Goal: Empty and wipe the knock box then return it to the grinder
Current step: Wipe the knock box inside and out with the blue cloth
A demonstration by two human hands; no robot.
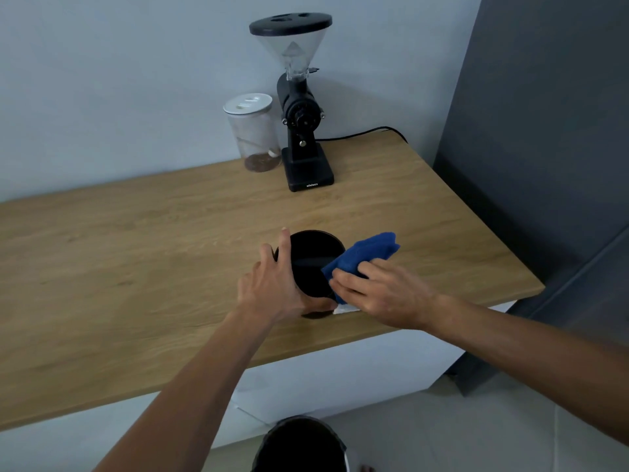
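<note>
The black round knock box [311, 257] stands on the wooden counter [136, 267] near its front edge, its open top showing a bar across it. My left hand [272, 284] grips its left wall. My right hand [377, 294] holds a blue cloth [364, 253] pressed against the box's right rim. The black coffee grinder [301, 117] with a clear hopper stands at the back of the counter by the wall.
A clear jar [253, 134] with a white lid and some coffee at the bottom sits left of the grinder. A black-lined bin [299, 444] stands on the floor below the counter. A dark grey cabinet [544, 131] rises on the right. The grinder's cable [360, 132] runs right.
</note>
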